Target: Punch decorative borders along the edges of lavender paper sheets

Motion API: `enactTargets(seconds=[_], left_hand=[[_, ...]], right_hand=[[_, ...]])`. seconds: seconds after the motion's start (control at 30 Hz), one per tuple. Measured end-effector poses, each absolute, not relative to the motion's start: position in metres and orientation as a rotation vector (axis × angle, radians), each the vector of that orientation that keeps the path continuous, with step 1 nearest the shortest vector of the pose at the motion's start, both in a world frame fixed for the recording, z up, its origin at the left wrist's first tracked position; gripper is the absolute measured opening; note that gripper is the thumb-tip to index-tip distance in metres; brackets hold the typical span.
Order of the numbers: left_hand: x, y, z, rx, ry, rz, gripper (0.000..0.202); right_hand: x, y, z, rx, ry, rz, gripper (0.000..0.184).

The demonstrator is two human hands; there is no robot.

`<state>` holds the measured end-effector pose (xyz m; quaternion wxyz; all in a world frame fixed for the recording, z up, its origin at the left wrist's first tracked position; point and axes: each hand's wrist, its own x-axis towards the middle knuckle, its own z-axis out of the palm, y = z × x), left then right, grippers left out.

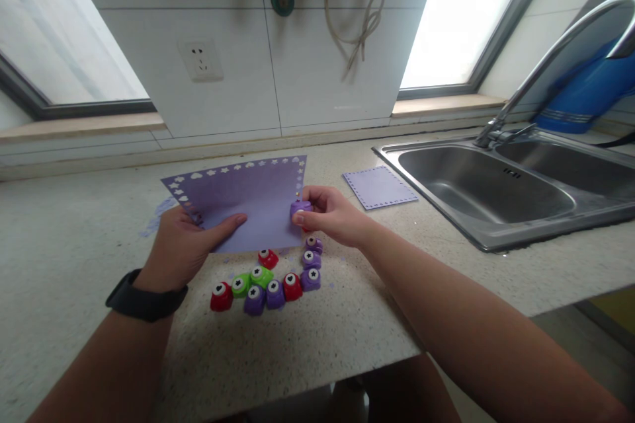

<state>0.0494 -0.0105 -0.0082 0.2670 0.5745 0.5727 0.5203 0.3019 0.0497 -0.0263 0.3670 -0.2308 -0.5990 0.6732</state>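
Note:
My left hand (191,241) grips a sheet of purple paper (248,201) by its left side, thumb across the front. Small cut-out shapes such as stars and hearts run along its top edge and both upper sides. At the paper's right edge, my right hand (332,215) pinches a purple craft punch (300,209) that sits against the edge. Below the sheet, several more punches stand on the counter, among them a red punch (221,296), a green punch (241,285) and a purple punch (311,279), each with a shape on its white button.
A second purple sheet (381,188) with a punched border lies to the right, near the steel sink (483,241) and its faucet (536,73). Purple scraps (161,217) are on the speckled counter (74,231) behind my left hand. A socket (200,60) is on the tiled wall.

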Motion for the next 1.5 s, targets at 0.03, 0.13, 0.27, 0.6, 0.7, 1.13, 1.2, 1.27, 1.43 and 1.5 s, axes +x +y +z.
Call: enactTargets(seconds=[0.03,0.13,0.27,0.6,0.7,1.13,1.2,1.27,1.43,1.5], left_hand=[[0.0496,-0.0107,-0.0078,1.552,1.544,1.403,0.036],[0.0505,-0.0115,-0.0057,1.573,1.557,1.389,0.035],[0.0522,-0.0120,-0.0037,1.598,1.570,1.380,0.033],[0.0524,-0.0122,-0.0058,1.608,1.543,1.392,0.030],[0.0525,-0.0118,-0.0051,1.601,1.556,1.388,0.029],[0.0526,-0.0126,-0.0056,1.595,1.556,1.397,0.032],[0.0523,-0.0122,-0.0054,1.607,1.556,1.395,0.032],[0.0516,-0.0115,-0.0054,1.637,1.564,1.387,0.032],[0.0507,-0.0097,-0.0067,1.648,1.540,1.402,0.028],[0.0501,-0.0093,-0.0078,1.633,1.522,1.417,0.029]], right_hand=[[0.3020,0.0498,-0.0263,-0.592,-1.539,1.731,0.035],[0.3023,0.0498,-0.0264,-0.595,-1.547,1.727,0.034],[0.3023,0.0500,-0.0270,-0.606,-1.559,1.712,0.033],[0.3019,0.0487,-0.0258,-0.648,-1.591,1.680,0.035],[0.3018,0.0482,-0.0248,-0.646,-1.595,1.677,0.035],[0.3021,0.0482,-0.0248,-0.599,-1.622,1.659,0.036],[0.3019,0.0488,-0.0252,-0.597,-1.620,1.654,0.036],[0.3017,0.0492,-0.0256,-0.601,-1.620,1.644,0.036],[0.3016,0.0493,-0.0260,-0.612,-1.636,1.630,0.035],[0.3016,0.0496,-0.0264,-0.615,-1.647,1.619,0.034]])
